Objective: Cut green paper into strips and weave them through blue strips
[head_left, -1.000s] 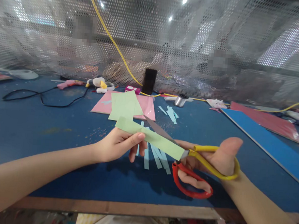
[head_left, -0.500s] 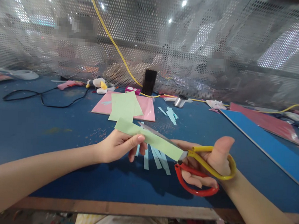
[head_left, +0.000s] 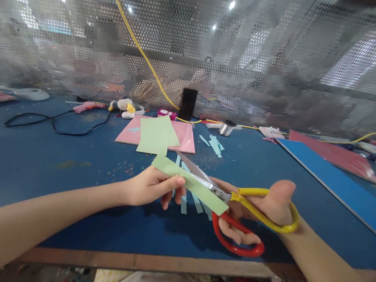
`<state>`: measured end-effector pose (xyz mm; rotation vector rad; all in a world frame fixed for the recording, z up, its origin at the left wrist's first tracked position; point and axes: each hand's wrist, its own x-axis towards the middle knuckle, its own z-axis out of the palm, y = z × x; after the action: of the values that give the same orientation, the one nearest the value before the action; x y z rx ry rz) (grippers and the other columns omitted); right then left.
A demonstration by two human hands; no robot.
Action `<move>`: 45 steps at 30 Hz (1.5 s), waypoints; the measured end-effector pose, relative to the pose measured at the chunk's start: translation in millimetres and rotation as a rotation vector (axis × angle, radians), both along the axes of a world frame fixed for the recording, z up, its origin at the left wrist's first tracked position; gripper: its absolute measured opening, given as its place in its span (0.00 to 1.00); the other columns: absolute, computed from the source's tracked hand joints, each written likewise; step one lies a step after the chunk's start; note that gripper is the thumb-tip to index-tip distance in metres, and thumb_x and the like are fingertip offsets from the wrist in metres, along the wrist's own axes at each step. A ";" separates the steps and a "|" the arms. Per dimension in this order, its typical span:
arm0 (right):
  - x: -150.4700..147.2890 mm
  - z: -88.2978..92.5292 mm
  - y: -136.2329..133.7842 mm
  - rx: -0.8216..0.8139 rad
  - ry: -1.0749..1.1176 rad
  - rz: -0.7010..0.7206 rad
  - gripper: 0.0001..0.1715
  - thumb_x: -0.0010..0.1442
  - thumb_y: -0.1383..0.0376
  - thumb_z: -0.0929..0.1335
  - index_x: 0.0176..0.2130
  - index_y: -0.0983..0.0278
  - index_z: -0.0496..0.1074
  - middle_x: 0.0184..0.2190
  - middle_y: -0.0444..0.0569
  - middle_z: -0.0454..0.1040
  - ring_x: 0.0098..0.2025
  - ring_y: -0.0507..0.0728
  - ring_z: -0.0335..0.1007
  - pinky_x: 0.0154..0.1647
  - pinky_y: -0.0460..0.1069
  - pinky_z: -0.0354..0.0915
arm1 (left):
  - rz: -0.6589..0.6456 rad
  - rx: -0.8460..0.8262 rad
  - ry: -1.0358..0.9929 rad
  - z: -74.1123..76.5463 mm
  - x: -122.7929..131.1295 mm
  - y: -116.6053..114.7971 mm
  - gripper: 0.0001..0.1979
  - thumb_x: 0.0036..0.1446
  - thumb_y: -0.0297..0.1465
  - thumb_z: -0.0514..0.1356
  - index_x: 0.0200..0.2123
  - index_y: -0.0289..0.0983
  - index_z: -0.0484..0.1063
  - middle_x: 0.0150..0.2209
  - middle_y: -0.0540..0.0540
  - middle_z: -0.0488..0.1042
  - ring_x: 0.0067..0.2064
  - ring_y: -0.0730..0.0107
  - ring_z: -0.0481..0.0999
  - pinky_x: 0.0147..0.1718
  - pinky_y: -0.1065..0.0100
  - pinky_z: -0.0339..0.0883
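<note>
Green paper strip pinched between thumb and fingers of left hand, above blue table, near its front edge. Right hand grips red-and-yellow scissors by the handles; blades wider apart than previous frame, strip between them.

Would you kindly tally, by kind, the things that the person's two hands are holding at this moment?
Scissors with yellow and red handles, in the right hand: 1
Green paper strip, in the left hand: 1
Total: 2
</note>
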<state>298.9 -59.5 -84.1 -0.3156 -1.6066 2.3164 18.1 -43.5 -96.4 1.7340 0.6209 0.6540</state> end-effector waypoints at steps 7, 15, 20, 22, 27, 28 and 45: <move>-5.4 -4.2 -5.0 -0.014 0.025 -0.115 0.71 0.45 0.25 0.55 0.71 0.64 0.44 0.26 0.52 0.77 0.10 0.45 0.52 0.09 0.41 0.52 | 0.028 -0.024 -0.011 4.3 0.6 -0.1 0.29 0.63 0.54 0.53 0.32 0.31 0.73 0.26 0.45 0.76 0.20 0.76 0.73 0.22 0.74 0.68; -3.3 -7.1 -4.9 -0.020 -0.010 -0.203 0.72 0.43 0.24 0.58 0.70 0.65 0.49 0.22 0.50 0.75 0.10 0.46 0.54 0.07 0.39 0.50 | 0.019 -0.070 -0.016 4.7 0.1 -2.2 0.29 0.63 0.54 0.52 0.31 0.32 0.72 0.26 0.45 0.76 0.21 0.76 0.73 0.22 0.74 0.67; -4.2 -6.7 -6.0 -0.046 0.016 -0.157 0.73 0.41 0.23 0.56 0.70 0.64 0.48 0.22 0.50 0.76 0.10 0.46 0.54 0.07 0.39 0.49 | -0.018 -0.108 0.007 4.0 1.2 -1.9 0.29 0.63 0.54 0.53 0.30 0.32 0.71 0.25 0.46 0.75 0.21 0.76 0.72 0.22 0.74 0.67; -5.2 -6.3 -7.2 -0.022 -0.013 -0.192 0.72 0.42 0.24 0.55 0.70 0.64 0.49 0.22 0.50 0.75 0.10 0.46 0.54 0.07 0.39 0.48 | -0.011 -0.114 0.007 4.1 1.9 -2.7 0.29 0.63 0.54 0.53 0.29 0.32 0.71 0.25 0.46 0.75 0.21 0.77 0.72 0.22 0.74 0.67; -7.7 -6.2 -8.8 0.034 -0.075 -0.272 0.72 0.42 0.24 0.55 0.70 0.65 0.51 0.21 0.48 0.74 0.09 0.45 0.52 0.07 0.38 0.50 | -0.002 -0.125 -0.012 3.3 2.3 -3.6 0.28 0.63 0.53 0.53 0.30 0.32 0.71 0.25 0.46 0.75 0.21 0.76 0.72 0.22 0.74 0.67; -8.1 -6.3 -8.9 0.027 -0.072 -0.269 0.73 0.41 0.23 0.55 0.70 0.65 0.50 0.21 0.48 0.74 0.09 0.45 0.52 0.07 0.38 0.50 | -0.003 -0.132 -0.013 2.8 2.2 -3.4 0.28 0.63 0.53 0.53 0.30 0.32 0.71 0.25 0.46 0.75 0.21 0.76 0.72 0.22 0.74 0.67; -13.1 -11.5 -7.7 -0.004 -0.033 -0.203 0.75 0.41 0.22 0.53 0.71 0.65 0.45 0.21 0.47 0.75 0.09 0.45 0.51 0.07 0.39 0.50 | -0.073 -0.186 0.021 0.4 5.5 -5.5 0.28 0.63 0.53 0.53 0.27 0.32 0.72 0.25 0.45 0.76 0.20 0.78 0.71 0.22 0.75 0.67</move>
<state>285.8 -67.2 -95.5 -0.4960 -1.5094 2.1723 23.6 -49.0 -96.0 1.5838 0.6109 0.5109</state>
